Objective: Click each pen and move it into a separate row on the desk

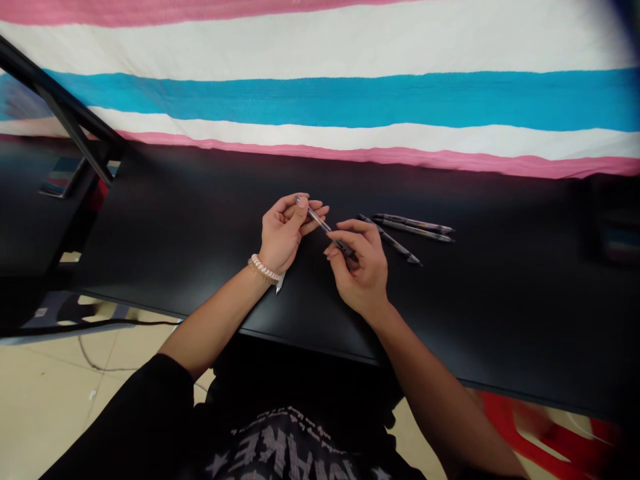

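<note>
A slim pen (319,220) with a clear barrel and a dark grip is held at a slant between both hands over the black table. My left hand (286,230) pinches its upper end with thumb and fingers. My right hand (361,263) closes its fingers round the dark lower end. Just right of that hand, another pen (395,243) lies diagonally. Beyond it two pens, an upper one (413,221) and a lower one (419,231), lie almost parallel. Under my left wrist a pale object with a pointed metal tip (279,285) sticks out, mostly hidden.
The black tabletop (200,227) ends at a striped cloth (320,100) hanging behind it. A black metal bar (75,107) slants at the left, near a phone-like flat object (63,177) on a neighbouring table. A red stool-like thing (530,433) stands below right.
</note>
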Demonstrator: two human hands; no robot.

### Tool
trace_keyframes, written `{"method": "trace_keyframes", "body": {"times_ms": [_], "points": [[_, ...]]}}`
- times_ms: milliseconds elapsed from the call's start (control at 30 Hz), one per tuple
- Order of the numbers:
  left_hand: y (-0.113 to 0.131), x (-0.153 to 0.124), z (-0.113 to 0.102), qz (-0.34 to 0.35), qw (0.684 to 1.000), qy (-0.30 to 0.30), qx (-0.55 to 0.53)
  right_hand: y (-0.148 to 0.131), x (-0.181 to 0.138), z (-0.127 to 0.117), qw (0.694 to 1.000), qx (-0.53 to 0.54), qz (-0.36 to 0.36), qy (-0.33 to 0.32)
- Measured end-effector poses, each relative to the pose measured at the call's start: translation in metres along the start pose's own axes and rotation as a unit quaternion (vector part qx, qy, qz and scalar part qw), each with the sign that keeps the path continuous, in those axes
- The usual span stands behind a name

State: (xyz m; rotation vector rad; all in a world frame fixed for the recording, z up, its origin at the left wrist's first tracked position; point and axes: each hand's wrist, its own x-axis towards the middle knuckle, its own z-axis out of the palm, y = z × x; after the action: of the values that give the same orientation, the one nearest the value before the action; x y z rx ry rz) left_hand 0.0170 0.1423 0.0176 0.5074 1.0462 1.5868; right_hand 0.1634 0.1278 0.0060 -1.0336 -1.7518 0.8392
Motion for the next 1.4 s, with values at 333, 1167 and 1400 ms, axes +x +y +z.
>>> {"method": "trace_keyframes", "body": {"times_ms": [333,1167,1400], "points": [[0.001,0.002,-0.001,0.005,1.0,0.0,-0.007,0.005,-0.004,0.007,0.991,0.093,0.09,0.045],[-0.001,0.006,-0.006,0.045,0.998,0.051,0.001,0.01,-0.002,0.005,0.99,0.085,0.112,0.005],[0.0,0.006,-0.006,0.045,0.998,0.048,-0.001,0.009,-0.002,0.005,0.989,0.07,0.128,-0.035]]}}
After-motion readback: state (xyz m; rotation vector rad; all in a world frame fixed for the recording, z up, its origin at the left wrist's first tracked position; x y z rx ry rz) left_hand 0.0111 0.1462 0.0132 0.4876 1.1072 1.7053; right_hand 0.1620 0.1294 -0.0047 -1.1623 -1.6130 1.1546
